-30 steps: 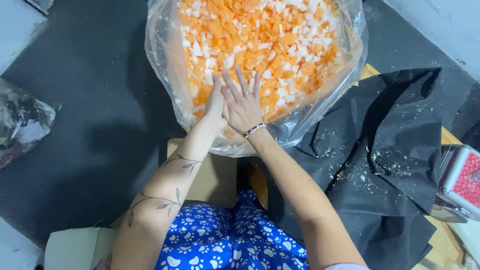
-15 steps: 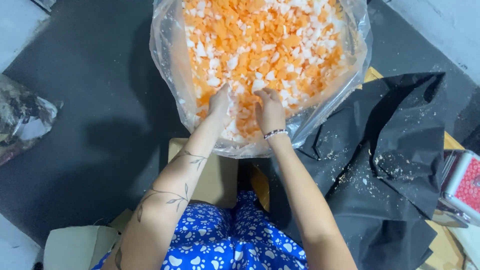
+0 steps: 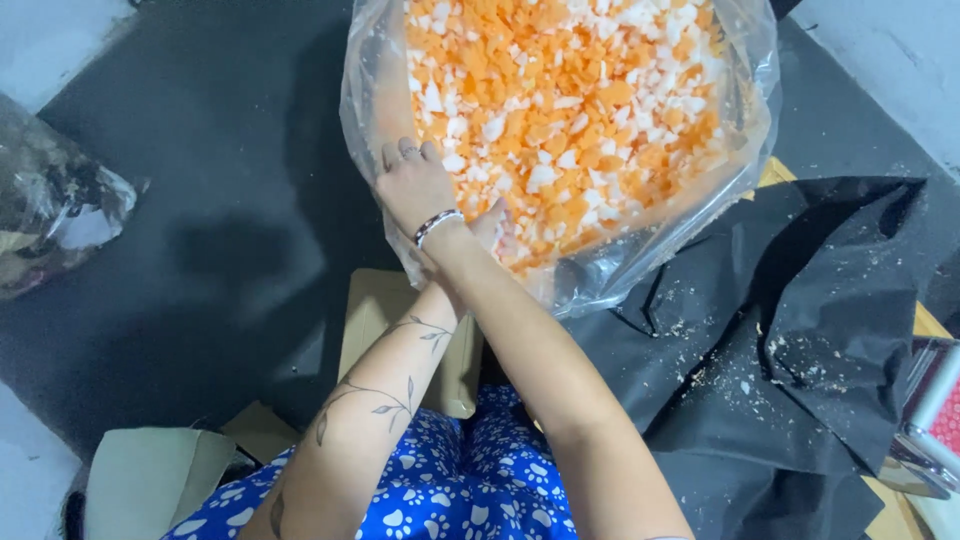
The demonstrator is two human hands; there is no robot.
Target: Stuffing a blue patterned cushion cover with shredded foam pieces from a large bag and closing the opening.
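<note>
A large clear plastic bag (image 3: 365,100) stands open in front of me, filled with small orange and white chopped pieces (image 3: 570,90). My right hand (image 3: 415,185), a beaded bracelet on its wrist, lies on the bag's near left rim with the fingers curled over the plastic. My tattooed left forearm passes under the right forearm. Only a bit of my left hand (image 3: 497,228) shows among the pieces at the bag's near edge; its grip is hidden.
A black cloth (image 3: 800,330) strewn with crumbs lies to the right. A red and white container (image 3: 935,415) sits at the right edge. Cardboard (image 3: 375,310) lies under the bag, and a crumpled clear bag (image 3: 55,210) is on the dark floor at left.
Both hands were side by side at the bag's near edge. My right hand has crossed left over my left arm to the bag's left rim. The view has shifted so the bag sits further right.
</note>
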